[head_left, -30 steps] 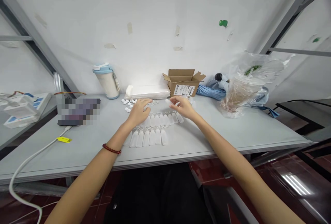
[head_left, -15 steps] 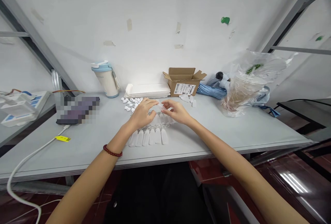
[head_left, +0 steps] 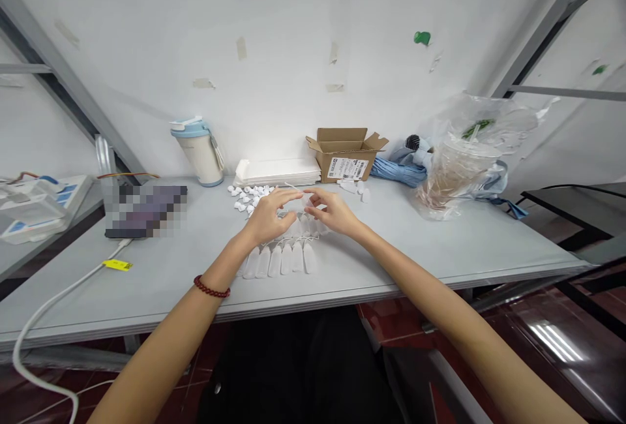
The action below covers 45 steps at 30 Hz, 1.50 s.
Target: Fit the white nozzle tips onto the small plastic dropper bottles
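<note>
My left hand (head_left: 271, 216) and my right hand (head_left: 335, 211) meet fingertip to fingertip above the table. A small translucent plastic sleeve (head_left: 308, 203) is pinched in my right fingers. My left fingers are curved in beside it; what they grip is hidden. The tip of a thin white cord (head_left: 292, 185) pokes out above the left fingertips. Beneath my hands lie rows of similar translucent sleeves (head_left: 286, 259), the front row side by side with thin white cords at their tops. Small white plastic pieces (head_left: 248, 197) lie in a loose group just beyond my left hand.
An open cardboard box (head_left: 346, 156) stands at the back, with a white stack (head_left: 278, 171) beside it. A tumbler (head_left: 199, 153) and a blurred-out dark phone (head_left: 151, 212) are left. Blue cloth (head_left: 398, 171) and a bagged drink cup (head_left: 462, 173) sit right.
The sleeve between my fingers shows less and sits closer to my right hand. A white cord tip has come into sight above my left fingers. The view has shifted slightly.
</note>
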### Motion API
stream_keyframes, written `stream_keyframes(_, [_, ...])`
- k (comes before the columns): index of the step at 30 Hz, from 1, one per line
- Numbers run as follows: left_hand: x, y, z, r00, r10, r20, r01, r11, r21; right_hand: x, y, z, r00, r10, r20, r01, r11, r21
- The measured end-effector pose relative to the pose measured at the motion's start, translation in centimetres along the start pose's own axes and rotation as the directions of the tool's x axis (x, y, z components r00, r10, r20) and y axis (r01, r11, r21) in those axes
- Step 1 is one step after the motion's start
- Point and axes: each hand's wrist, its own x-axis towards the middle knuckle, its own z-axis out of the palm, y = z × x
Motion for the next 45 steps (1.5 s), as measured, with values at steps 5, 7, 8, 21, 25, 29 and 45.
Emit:
stream_keyframes(5, [0.0, 0.1, 0.0, 1.0, 0.011, -0.016, -0.011, 1.0, -0.019, 0.0, -0.3, -0.1, 1.0, 0.006, -0.009, -0.006, 1.0, 0.015])
stream_keyframes(7, [0.0, 0.2, 0.1, 0.999, 0.021, -0.041, -0.022, 0.999, -0.025, 0.0, -0.3, -0.2, 1.0, 0.02, -0.011, -0.02, 0.999, 0.025])
stream_keyframes(8, [0.0, 0.2, 0.1, 0.998, 0.024, -0.052, -0.026, 0.999, -0.03, 0.0, -0.4, -0.2, 1.0, 0.029, -0.011, -0.029, 0.999, 0.03])
stream_keyframes(21, [0.0, 0.9, -0.3, 1.0, -0.003, -0.004, 0.003, 0.996, -0.095, 0.0, -0.6, -0.2, 0.995, 0.096, -0.005, -0.094, 0.983, 0.155])
stream_keyframes(25, [0.0, 1.0, -0.3, 1.0, -0.004, 0.001, 0.004, 0.992, -0.126, 0.0, -0.7, -0.2, 0.99, 0.138, -0.007, -0.133, 0.968, 0.212])
stream_keyframes(29, [0.0, 0.8, 0.0, 0.999, -0.025, -0.048, 0.017, 0.987, -0.158, 0.1, -0.9, -0.2, 0.98, 0.199, 0.003, -0.191, 0.935, 0.299])
stream_keyframes(45, [0.1, 0.5, 0.5, 0.997, 0.075, -0.034, -0.074, 0.996, 0.04, 0.0, -1.8, -1.1, 0.931, 0.222, 0.289, -0.363, 0.64, 0.677])
